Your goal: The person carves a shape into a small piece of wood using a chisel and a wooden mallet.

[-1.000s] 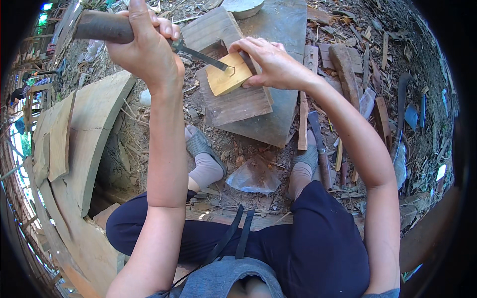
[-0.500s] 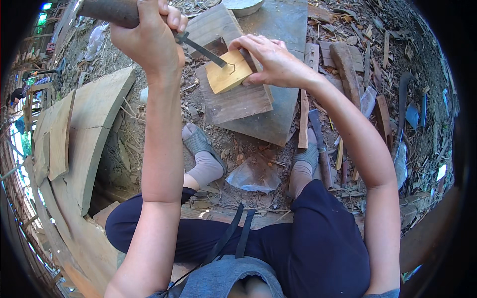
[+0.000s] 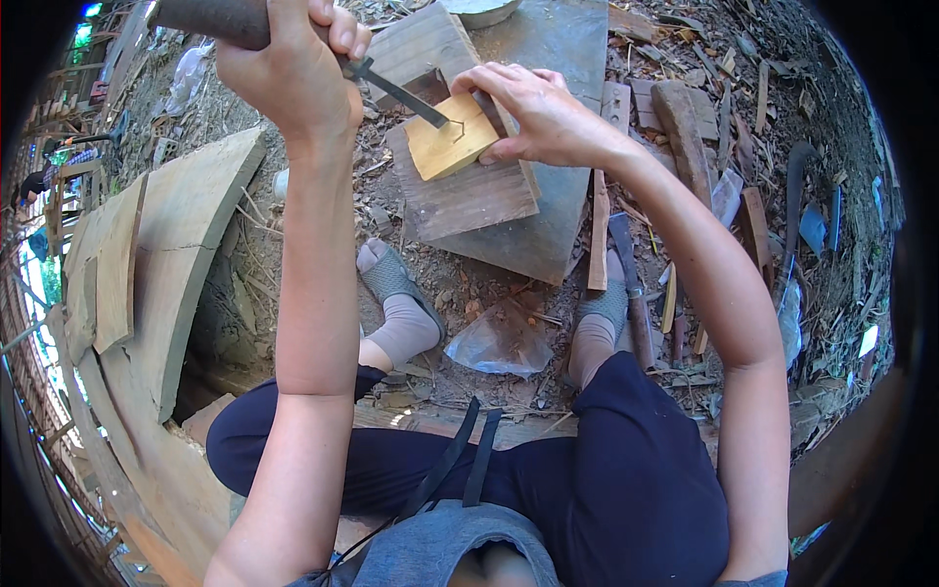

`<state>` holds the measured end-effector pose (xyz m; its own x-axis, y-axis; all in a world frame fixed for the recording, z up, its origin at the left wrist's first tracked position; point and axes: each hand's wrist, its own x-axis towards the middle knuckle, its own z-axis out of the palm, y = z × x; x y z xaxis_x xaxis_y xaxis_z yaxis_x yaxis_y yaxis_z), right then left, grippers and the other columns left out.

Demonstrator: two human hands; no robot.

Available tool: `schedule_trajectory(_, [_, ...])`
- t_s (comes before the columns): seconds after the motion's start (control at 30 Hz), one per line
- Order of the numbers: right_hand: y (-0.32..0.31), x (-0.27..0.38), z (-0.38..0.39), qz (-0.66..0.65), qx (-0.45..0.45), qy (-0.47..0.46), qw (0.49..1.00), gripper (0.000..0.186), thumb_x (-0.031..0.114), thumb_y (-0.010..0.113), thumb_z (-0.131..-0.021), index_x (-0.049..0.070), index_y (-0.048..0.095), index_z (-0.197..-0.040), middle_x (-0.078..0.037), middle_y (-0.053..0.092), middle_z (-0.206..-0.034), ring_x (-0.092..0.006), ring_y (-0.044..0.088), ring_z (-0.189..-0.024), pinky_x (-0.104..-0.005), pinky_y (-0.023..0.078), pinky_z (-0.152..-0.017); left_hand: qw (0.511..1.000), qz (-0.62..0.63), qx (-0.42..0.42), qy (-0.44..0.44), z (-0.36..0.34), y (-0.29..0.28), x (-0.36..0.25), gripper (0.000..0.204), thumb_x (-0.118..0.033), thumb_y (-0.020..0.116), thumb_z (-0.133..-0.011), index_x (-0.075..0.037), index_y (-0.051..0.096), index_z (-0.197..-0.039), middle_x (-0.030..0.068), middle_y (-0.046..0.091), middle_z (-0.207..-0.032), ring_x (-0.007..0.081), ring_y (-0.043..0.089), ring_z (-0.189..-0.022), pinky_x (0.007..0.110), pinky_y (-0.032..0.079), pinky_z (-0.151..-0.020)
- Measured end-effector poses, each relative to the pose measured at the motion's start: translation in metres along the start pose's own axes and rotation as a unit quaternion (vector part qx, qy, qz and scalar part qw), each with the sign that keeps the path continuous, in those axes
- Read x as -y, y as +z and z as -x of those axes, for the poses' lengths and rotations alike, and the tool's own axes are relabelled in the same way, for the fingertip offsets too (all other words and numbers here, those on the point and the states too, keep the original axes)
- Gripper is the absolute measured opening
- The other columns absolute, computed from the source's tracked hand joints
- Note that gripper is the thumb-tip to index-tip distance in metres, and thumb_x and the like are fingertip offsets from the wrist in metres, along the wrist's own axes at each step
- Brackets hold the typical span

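Observation:
My left hand is closed around the thick, dark handle of a chisel. The blade slants down to the right, and its tip touches the top of a small yellow wooden block beside a notched, angular cut line. My right hand grips the block's right side, fingers over the far edge and thumb at the near corner. Beneath the block lies a wider weathered board, itself on a grey slab.
Large curved planks lean at my left. Between my feet is a clear plastic bag. A flat-bladed tool lies by my right foot, with wood offcuts and a long curved blade farther right. Wood chips litter the ground.

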<state>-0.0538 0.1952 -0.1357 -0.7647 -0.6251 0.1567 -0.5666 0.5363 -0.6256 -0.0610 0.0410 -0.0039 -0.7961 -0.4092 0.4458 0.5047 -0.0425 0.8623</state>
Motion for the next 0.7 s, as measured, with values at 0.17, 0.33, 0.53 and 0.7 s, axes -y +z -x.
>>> schedule_trajectory(0.17, [-0.006, -0.004, -0.005, -0.013, 0.017, -0.011, 1.0, 0.066, 0.024, 0.079, -0.07, 0.02, 0.05, -0.129, 0.0, 0.057, -0.126, -0.0211, 0.049, -0.126, -0.0554, 0.03, -0.102, 0.995, 0.043, 0.084, -0.016, -0.014, -0.022, 0.007, 0.024, -0.017, 0.067, -0.092, -0.008, 0.047, -0.084, 0.0041, 0.049, -0.066, 0.0124, 0.048, -0.049, 0.028, 0.037, -0.043])
schedule_trajectory(0.33, [-0.01, -0.002, -0.009, 0.002, 0.039, -0.009, 0.999, 0.069, 0.023, 0.08, -0.069, 0.02, 0.049, -0.131, 0.001, 0.057, -0.126, -0.0206, 0.05, -0.125, -0.0506, 0.031, -0.101, 0.994, 0.044, 0.093, -0.037, -0.023, -0.035, 0.011, 0.022, -0.017, 0.066, -0.092, -0.009, 0.047, -0.083, 0.0043, 0.049, -0.066, 0.0127, 0.047, -0.049, 0.028, 0.037, -0.043])
schedule_trajectory(0.53, [-0.004, -0.006, -0.007, 0.004, 0.02, -0.02, 1.0, 0.07, 0.024, 0.081, -0.068, 0.02, 0.049, -0.131, 0.001, 0.057, -0.126, -0.0207, 0.049, -0.124, -0.0504, 0.032, -0.1, 0.996, 0.031, 0.076, -0.018, -0.015, -0.024, 0.01, 0.024, -0.014, 0.067, -0.091, -0.009, 0.047, -0.079, 0.0041, 0.048, -0.066, 0.0126, 0.047, -0.049, 0.028, 0.038, -0.043])
schedule_trajectory(0.7, [-0.005, -0.006, -0.009, -0.008, 0.023, -0.026, 0.999, 0.069, 0.025, 0.08, -0.068, 0.02, 0.05, -0.13, 0.001, 0.057, -0.125, -0.022, 0.05, -0.122, -0.0536, 0.034, -0.096, 0.991, 0.021, 0.129, 0.018, -0.011, -0.016, 0.012, 0.02, -0.006, 0.063, -0.09, -0.009, 0.046, -0.082, 0.0046, 0.047, -0.064, 0.0122, 0.047, -0.047, 0.028, 0.037, -0.041])
